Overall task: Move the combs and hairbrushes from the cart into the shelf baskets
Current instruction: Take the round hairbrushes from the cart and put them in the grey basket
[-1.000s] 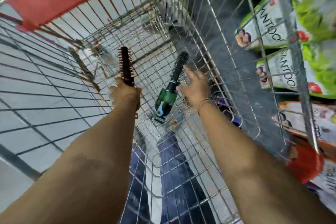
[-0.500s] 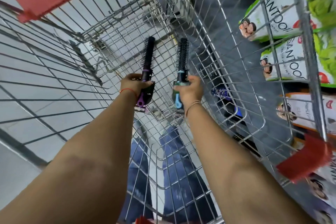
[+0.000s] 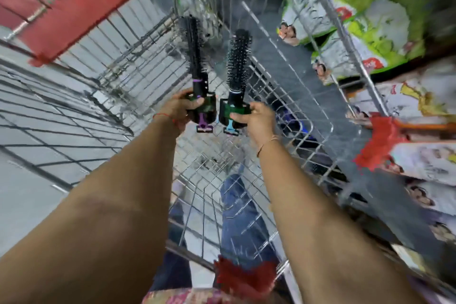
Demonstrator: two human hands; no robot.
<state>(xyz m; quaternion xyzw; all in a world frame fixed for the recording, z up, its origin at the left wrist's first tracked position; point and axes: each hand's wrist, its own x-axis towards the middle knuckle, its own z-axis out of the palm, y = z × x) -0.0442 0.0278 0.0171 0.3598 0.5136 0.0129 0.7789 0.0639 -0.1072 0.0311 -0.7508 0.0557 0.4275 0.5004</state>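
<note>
I hold two round black hairbrushes upright over the wire shopping cart (image 3: 306,96). My left hand (image 3: 179,112) grips the handle of the brush with purple trim (image 3: 195,57). My right hand (image 3: 251,118) grips the handle of the brush with blue trim (image 3: 238,59). Both brushes carry a dark green card wrap at the handle and stand side by side, bristles pointing away from me. Low in the cart's right corner lie more dark items (image 3: 291,116), blurred. No shelf basket is recognisable in this blurred view.
The cart's red child-seat flap (image 3: 81,5) is at upper left and red corner bumpers (image 3: 380,145) at right. Shelves with green and white product packs (image 3: 365,32) run along the right. Grey floor tiles lie left; my legs in jeans show through the cart's mesh.
Both hands have lifted the two brushes up and closer together. A second ago my right hand was still reaching for the blue-trimmed brush. The view has swung and blurred.
</note>
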